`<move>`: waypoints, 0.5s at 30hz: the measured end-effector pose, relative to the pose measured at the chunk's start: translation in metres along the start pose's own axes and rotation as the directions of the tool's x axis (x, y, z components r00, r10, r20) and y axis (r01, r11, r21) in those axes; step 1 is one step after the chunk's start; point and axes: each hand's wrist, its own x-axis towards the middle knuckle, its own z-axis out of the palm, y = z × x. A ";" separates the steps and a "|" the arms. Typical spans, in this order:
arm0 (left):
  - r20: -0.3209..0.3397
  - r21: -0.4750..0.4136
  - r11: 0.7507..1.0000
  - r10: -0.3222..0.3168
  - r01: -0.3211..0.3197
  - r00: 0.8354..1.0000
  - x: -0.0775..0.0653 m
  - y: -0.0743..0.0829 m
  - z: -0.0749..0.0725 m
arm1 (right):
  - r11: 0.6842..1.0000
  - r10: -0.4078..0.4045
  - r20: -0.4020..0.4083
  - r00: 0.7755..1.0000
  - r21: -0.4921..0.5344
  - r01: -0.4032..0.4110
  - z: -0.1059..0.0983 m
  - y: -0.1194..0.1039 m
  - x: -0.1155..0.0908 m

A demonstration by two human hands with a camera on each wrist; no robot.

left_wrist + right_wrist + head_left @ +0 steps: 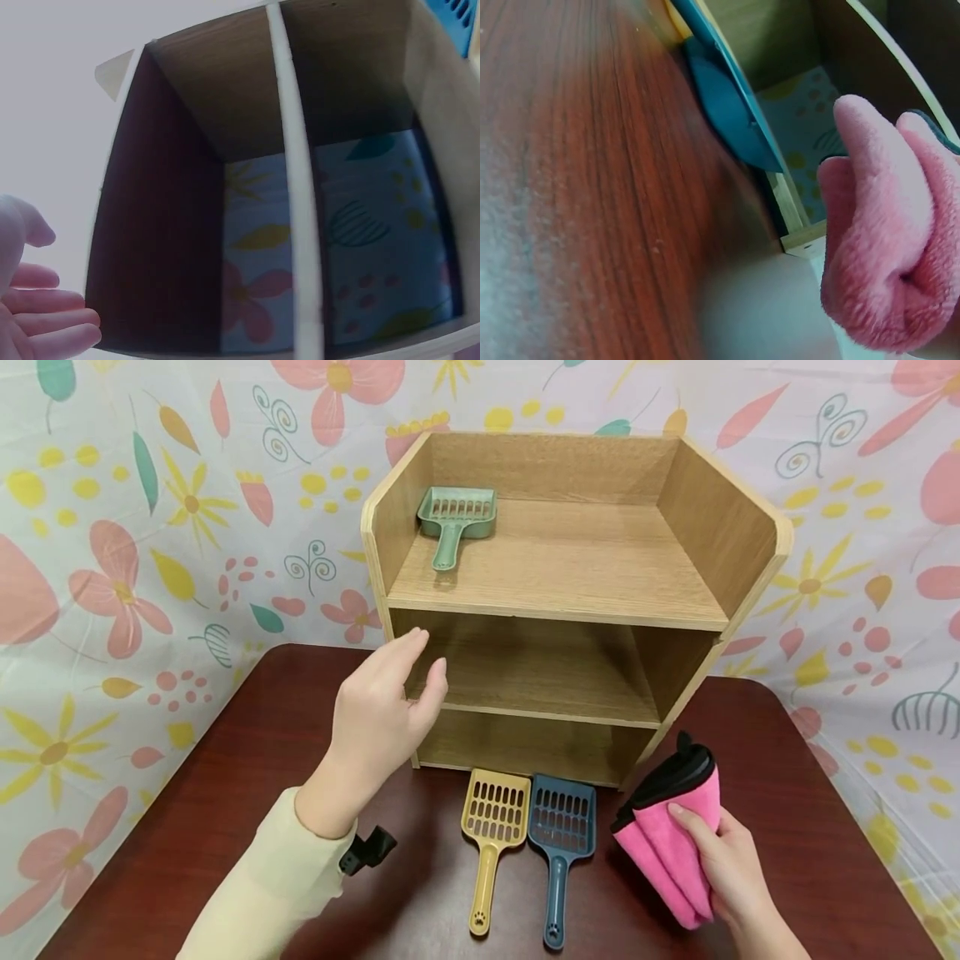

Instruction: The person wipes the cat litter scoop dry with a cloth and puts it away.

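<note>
Head view: a flowered sheet [150,568] is hung behind a red surface [225,735], on which a wooden shelf [555,560] is set. A folded, black-edged pink cloth [663,847] is gripped in the fingers of the right hand [738,868], near the shelf's lower right corner. The left hand [378,697] is held before the shelf's left side, fingers relaxed, thumb apart. A blue scoop [558,853] and a yellow scoop [491,843] are laid side by side in front; a green scoop [452,533] is placed on top.
</note>
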 end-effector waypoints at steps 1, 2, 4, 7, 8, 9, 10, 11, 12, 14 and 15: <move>0.013 -0.001 1.000 -0.015 0.015 1.000 -0.004 -0.001 0.000 | 1.000 -0.015 -0.003 1.000 -0.010 0.015 0.000 0.000 0.000; 0.023 -0.005 0.999 -0.033 0.033 0.999 -0.008 -0.001 0.000 | 0.999 -0.030 -0.005 1.000 -0.020 0.030 0.001 0.000 0.000; 0.053 -0.013 0.997 -0.072 0.072 0.996 -0.016 -0.003 0.001 | 0.996 -0.064 -0.012 0.998 -0.058 0.063 0.001 0.000 0.000; 0.123 -0.022 0.988 -0.149 0.153 0.981 -0.029 -0.004 0.003 | 0.984 -0.116 -0.015 0.993 -0.135 0.113 0.001 0.000 0.002; 0.152 -0.039 0.981 -0.181 0.189 0.972 -0.034 -0.005 0.003 | 0.978 -0.134 -0.015 0.991 -0.161 0.130 0.001 0.000 0.002; 0.186 -0.053 0.973 -0.212 0.225 0.959 -0.038 -0.005 0.003 | 0.972 -0.148 -0.016 0.989 -0.188 0.143 0.001 0.000 0.003; 0.218 -0.066 0.962 -0.244 0.264 0.945 -0.042 -0.005 0.004 | 0.964 -0.162 -0.014 0.987 -0.215 0.156 0.002 -0.001 0.003; 0.246 -0.076 0.950 -0.276 0.303 0.929 -0.046 -0.005 0.005 | 0.957 -0.175 -0.009 0.985 -0.237 0.167 0.002 -0.002 0.004; 0.271 -0.090 0.936 -0.305 0.340 0.913 -0.050 -0.005 0.005 | 0.949 -0.186 -0.007 0.983 -0.261 0.177 0.002 -0.003 0.004; 0.312 -0.111 0.910 -0.351 0.400 0.883 -0.057 -0.006 0.007 | 0.931 -0.208 -0.004 0.978 -0.306 0.197 0.003 -0.005 0.005; 0.323 -0.110 0.901 -0.367 0.420 0.872 -0.061 -0.006 0.007 | 0.925 -0.217 0.000 0.976 -0.321 0.206 0.003 -0.006 0.006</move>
